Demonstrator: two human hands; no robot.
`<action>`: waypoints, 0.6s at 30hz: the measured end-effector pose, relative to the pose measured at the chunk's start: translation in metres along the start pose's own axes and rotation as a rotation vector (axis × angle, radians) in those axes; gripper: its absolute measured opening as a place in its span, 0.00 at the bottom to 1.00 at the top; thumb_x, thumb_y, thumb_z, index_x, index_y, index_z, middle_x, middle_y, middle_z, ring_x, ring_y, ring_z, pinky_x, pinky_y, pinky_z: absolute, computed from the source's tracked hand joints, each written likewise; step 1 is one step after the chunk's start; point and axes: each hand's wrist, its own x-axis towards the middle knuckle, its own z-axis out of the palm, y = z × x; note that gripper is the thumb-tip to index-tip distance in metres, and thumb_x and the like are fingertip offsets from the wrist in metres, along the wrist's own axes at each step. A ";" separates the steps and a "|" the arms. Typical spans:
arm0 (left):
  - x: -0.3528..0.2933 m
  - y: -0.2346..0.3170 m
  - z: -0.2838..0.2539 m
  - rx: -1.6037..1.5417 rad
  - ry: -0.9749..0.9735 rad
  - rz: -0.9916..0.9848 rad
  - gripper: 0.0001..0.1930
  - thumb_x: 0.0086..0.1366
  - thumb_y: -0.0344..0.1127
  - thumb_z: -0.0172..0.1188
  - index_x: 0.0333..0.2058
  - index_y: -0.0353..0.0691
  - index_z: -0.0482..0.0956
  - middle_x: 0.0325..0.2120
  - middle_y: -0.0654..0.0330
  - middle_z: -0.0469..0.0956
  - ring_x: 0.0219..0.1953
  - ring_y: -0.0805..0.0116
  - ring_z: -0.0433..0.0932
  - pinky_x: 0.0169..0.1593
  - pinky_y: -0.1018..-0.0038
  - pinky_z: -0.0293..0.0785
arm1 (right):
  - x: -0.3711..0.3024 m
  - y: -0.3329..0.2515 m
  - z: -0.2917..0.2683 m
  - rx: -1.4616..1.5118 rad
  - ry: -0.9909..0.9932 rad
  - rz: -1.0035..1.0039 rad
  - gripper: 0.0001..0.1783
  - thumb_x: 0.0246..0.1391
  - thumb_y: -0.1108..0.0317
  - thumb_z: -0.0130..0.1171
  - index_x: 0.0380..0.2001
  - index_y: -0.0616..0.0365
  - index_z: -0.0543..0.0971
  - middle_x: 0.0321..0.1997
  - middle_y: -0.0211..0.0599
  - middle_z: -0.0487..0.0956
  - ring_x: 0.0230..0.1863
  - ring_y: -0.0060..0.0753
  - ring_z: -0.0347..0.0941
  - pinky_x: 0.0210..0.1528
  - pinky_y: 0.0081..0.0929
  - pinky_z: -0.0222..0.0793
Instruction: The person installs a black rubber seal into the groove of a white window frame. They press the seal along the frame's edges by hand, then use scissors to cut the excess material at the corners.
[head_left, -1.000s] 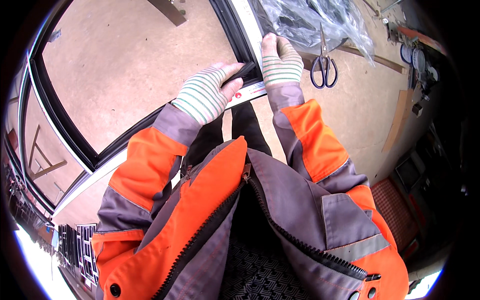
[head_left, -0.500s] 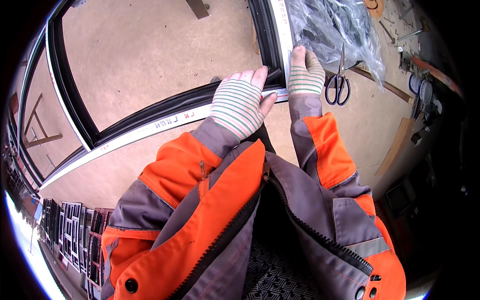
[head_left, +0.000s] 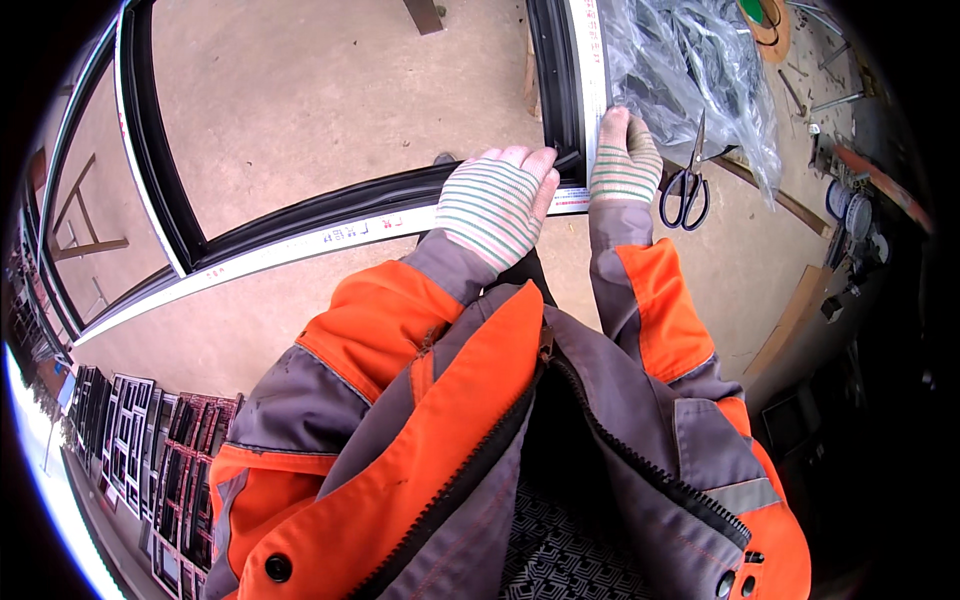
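A large frame with black inner profiles and white-taped outer faces (head_left: 290, 243) stretches across in front of me. My left hand (head_left: 497, 207), in a striped knit glove, lies over the near rail close to its right corner, fingers curled over the inner edge. From under those fingers the end of a black rubber strip (head_left: 568, 161) pokes toward the corner; the rest is hidden. My right hand (head_left: 626, 160), gloved alike, is closed against the outer side of the right rail, its fingertips pressed together. Dark-handled scissors (head_left: 686, 190) lie just right of it.
Crumpled clear plastic (head_left: 690, 70) covers dark material beyond my right hand. Spools (head_left: 857, 213) and tools sit at the far right. Several finished lattice frames (head_left: 135, 440) stand at the lower left. A brown metal leg (head_left: 424, 14) shows beyond the opening.
The view has shifted slightly, so the scene appears a little further right and lower. My left thumb has drawn in toward the fingers; the right hand keeps its place at the rail.
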 end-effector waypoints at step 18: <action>0.005 0.003 -0.001 -0.015 -0.042 -0.082 0.19 0.75 0.49 0.58 0.54 0.44 0.84 0.45 0.51 0.85 0.49 0.50 0.83 0.55 0.59 0.78 | -0.016 -0.019 -0.063 -0.113 0.039 -0.126 0.16 0.68 0.62 0.63 0.50 0.64 0.81 0.44 0.41 0.84 0.42 0.29 0.81 0.49 0.30 0.78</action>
